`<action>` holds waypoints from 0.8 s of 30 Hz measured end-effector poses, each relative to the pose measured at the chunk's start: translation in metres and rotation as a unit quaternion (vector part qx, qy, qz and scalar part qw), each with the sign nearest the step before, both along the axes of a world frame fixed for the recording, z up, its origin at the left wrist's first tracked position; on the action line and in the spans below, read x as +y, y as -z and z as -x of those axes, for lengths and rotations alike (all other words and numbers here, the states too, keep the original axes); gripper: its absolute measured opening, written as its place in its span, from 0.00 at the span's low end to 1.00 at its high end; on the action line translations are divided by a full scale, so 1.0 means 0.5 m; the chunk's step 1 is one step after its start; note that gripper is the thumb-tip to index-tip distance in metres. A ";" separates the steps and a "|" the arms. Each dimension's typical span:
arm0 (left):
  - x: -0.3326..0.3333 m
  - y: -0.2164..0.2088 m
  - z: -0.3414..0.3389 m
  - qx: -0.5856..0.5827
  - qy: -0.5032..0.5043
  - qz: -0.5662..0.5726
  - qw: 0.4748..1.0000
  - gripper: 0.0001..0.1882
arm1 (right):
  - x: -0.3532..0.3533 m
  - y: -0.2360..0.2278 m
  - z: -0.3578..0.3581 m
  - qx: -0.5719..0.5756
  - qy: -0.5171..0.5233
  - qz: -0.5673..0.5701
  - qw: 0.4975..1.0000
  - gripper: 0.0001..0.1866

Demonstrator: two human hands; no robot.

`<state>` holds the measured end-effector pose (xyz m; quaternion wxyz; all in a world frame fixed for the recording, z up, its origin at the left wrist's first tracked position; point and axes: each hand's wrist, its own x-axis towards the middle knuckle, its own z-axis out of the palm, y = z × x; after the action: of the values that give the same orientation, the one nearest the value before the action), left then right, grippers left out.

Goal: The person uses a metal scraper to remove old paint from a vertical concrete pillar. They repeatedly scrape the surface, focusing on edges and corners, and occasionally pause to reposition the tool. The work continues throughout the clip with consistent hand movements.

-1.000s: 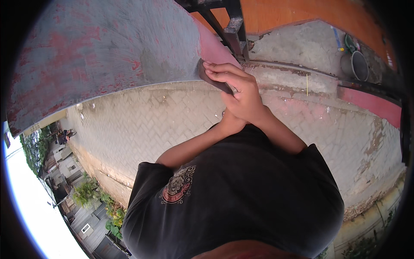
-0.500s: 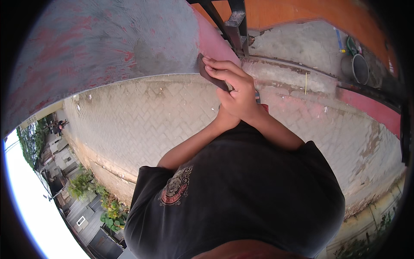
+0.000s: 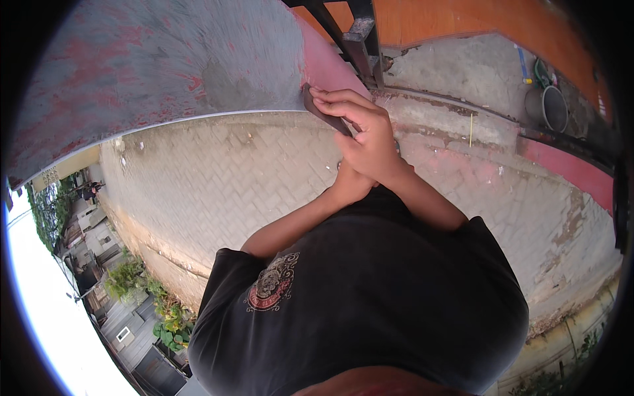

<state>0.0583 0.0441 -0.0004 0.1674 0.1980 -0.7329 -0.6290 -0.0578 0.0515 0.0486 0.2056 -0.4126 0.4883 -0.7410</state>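
Observation:
My right hand [image 3: 364,135] is closed on a thin, dark brown sheet that looks like sandpaper [image 3: 325,113]. Its fingers lie over the sheet's upper part, and the thumb is toward the lower end. The sheet's top is beside the lower edge of a wall [image 3: 244,59] with worn grey and pink-red paint; whether they touch I cannot make out. Below, my left hand [image 3: 354,179] meets the right hand near its wrist, and the two forearms cross there. Most of the left fingers are hidden behind the right hand and wrist.
A black metal gate frame [image 3: 362,43] stands just beyond my hands, beside the pink wall end. Herringbone paving [image 3: 231,171] spreads underneath. Farther right are a grey bucket [image 3: 553,109], a low concrete step [image 3: 442,119] and a pink ledge [image 3: 568,166].
Both hands have shifted slightly, the left a little to the right beneath the right wrist. The brown sheet is tilted a bit differently and remains in my right hand.

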 end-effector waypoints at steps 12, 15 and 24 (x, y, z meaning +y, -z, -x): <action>-0.010 -0.015 0.009 -0.065 -0.035 -0.187 0.980 0.13 | -0.010 0.003 0.002 -0.041 0.013 0.012 0.999 0.28; -0.004 -0.011 0.008 -0.049 -0.006 -0.211 0.976 0.12 | -0.010 0.002 0.003 -0.010 0.001 0.002 1.000 0.28; -0.007 -0.007 0.011 -0.085 -0.018 -0.213 0.973 0.15 | -0.010 0.013 0.012 -0.031 -0.040 0.002 0.999 0.28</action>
<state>0.0527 0.0408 0.0030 0.0696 0.2949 -0.5899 -0.7485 -0.0636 0.0466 0.0419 0.2496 -0.4093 0.4632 -0.7454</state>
